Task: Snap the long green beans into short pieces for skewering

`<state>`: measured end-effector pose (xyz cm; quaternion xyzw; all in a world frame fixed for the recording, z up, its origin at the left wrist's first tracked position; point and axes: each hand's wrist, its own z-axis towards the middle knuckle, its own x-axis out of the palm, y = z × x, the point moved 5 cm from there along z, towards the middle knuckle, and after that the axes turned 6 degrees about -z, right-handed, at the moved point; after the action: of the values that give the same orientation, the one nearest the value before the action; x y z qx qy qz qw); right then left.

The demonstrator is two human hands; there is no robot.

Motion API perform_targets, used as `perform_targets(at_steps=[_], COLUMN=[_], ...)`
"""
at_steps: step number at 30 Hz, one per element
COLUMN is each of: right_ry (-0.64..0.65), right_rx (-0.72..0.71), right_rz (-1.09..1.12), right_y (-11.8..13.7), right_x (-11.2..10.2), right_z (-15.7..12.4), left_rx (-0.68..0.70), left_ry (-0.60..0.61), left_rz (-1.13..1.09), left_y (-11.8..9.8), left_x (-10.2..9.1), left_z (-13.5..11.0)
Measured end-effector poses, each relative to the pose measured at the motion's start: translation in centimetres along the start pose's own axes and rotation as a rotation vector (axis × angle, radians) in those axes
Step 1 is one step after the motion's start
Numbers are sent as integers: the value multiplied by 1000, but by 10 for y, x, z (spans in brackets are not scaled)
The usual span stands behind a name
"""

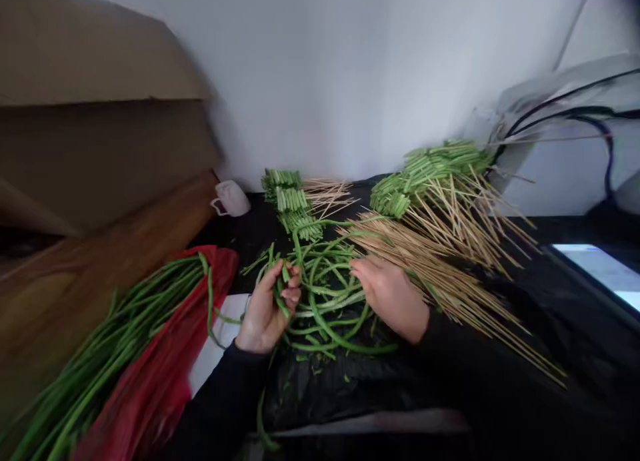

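Observation:
My left hand (270,307) is closed around a few short green bean pieces (281,293), held upright above the table. My right hand (393,294) lies knuckles up on a loose tangle of long green beans (330,294), its fingers curled down among the beans and the near ends of a spread of bare bamboo skewers (450,281). What those fingers hold, if anything, is hidden. Finished skewers threaded with bean pieces lie in two piles at the back: one at centre (293,204) and a larger one to the right (430,171).
A long bundle of uncut beans (110,347) lies on a red plastic bag (165,367) at the left. A white mug (231,199) lies by the wall. Cardboard boxes (100,114) stand at left; cables and a plastic-covered item (560,114) at right.

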<state>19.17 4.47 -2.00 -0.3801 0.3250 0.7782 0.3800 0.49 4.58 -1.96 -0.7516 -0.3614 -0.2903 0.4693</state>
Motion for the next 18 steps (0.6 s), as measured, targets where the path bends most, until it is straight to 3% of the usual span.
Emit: perform_targets(at_steps=[9, 18], right_ry=[-141, 66], right_rx=[-27, -241], right_rz=[-106, -21], right_y=[-9, 8], right_x=[-12, 4], right_z=[6, -1], left_rx=[-74, -24], left_ry=[121, 181], left_rz=[-36, -64], left_y=[1, -1], left_x=[2, 1], left_z=[2, 7])
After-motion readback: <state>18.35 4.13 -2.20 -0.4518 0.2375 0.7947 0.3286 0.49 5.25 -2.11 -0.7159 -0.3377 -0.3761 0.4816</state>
